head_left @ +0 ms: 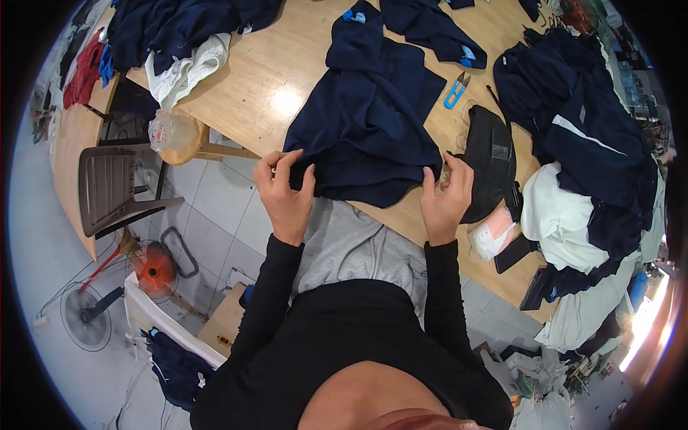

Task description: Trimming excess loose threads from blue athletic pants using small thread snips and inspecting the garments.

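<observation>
A navy blue garment point(365, 136) lies on the wooden table in front of me, its lower edge hanging slightly over the table's near edge. At its lower left corner is my left hand point(287, 193), thumb and fingers curved and apart, the tips touching or just beside the cloth. Opposite it, my right hand point(446, 197) rests by the lower right corner in a similar pose, thumb against the fabric. Neither hand visibly pinches the cloth. Beyond the right hand lie blue-handled thread snips point(456, 91) and a black mesh-panelled pouch point(491, 158).
Navy garments point(573, 93) and a white cloth point(562, 215) are heaped on the right. More navy clothing point(179, 29) and a white piece point(190, 68) lie far left. A stool point(188, 149), a brown chair point(115, 186) and a fan point(89, 315) stand to the left.
</observation>
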The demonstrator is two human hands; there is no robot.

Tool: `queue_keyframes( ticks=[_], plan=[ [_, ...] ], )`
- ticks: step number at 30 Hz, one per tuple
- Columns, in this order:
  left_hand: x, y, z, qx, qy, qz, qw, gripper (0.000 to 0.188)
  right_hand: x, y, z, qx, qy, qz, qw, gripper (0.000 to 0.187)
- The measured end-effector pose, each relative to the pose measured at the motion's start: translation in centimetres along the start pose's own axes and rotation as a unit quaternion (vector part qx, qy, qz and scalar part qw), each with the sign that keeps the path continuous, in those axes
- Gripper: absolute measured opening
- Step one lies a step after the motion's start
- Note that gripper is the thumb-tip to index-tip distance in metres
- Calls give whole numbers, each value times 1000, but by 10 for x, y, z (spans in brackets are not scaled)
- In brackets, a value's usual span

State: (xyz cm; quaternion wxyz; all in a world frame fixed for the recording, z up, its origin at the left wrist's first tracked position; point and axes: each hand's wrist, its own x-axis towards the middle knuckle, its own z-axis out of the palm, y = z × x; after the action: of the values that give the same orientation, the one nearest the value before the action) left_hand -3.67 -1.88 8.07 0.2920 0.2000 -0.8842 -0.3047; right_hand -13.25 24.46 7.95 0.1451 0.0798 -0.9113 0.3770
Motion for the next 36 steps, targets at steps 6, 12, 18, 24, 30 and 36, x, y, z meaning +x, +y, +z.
queue_keyframes(
  ticks=[6, 12, 18, 24, 30, 36],
  plan=[
    [8, 38, 10, -104, -90, 59, 989, 24, 9, -3, -5, 4, -9, -6, 1000, 29],
    [-9, 47, 26, -130, -125, 67, 981, 15, 0, -8, -12, 63, -11, 47, 997, 14],
    [-2, 36, 19, -176, -148, 35, 973, 16, 29, -27, 21, 49, -30, -77, 995, 15],
    [1, 38, 10, -191, -153, 3, 969, 14, 27, -22, 39, 11, -62, -97, 993, 3],
    [-5, 48, 21, -239, -185, -34, 953, 11, 20, -25, 20, 140, -75, -43, 986, 5],
    [0, 55, 31, -259, -229, -53, 937, 10, 39, -7, -3, 207, -37, 4, 978, 10]
  ],
)
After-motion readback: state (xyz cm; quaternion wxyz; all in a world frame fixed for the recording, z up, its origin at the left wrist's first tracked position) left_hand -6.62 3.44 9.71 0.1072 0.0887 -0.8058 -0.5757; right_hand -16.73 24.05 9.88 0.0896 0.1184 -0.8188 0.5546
